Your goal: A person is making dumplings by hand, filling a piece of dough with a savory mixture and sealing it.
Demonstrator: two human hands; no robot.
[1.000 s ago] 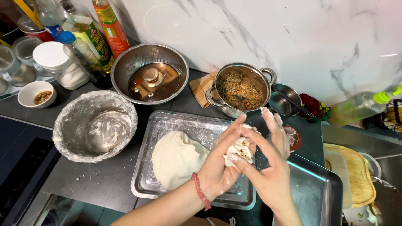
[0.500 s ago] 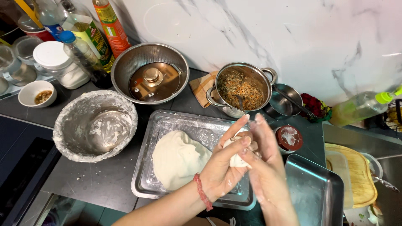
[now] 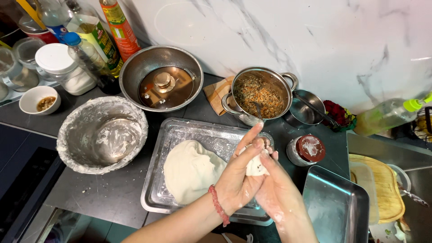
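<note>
My left hand (image 3: 237, 179), with a red bead bracelet at the wrist, cups a small white dough piece (image 3: 255, 165) from the left. My right hand (image 3: 278, 192), dusted with flour, presses against the same piece from the right, so only a little of it shows between the palms. Both hands hover over the right end of a floured metal baking tray (image 3: 211, 137). A large flat mound of dough (image 3: 191, 170) lies in that tray, just left of my hands. Behind them stands a steel pot of minced filling (image 3: 258, 93) with a spoon in it.
A flour-coated mixing bowl (image 3: 103, 135) sits at left. A steel bowl holding a glass lid (image 3: 161, 80) is behind the tray. Bottles and jars crowd the back left corner (image 3: 85, 40). A second metal tray (image 3: 336, 207), a red-lidded jar (image 3: 308, 150) and a wooden board (image 3: 382, 186) lie at right.
My two hands have closed together around the small dough piece, which lay open with filling showing a second ago. They sit slightly lower over the tray.
</note>
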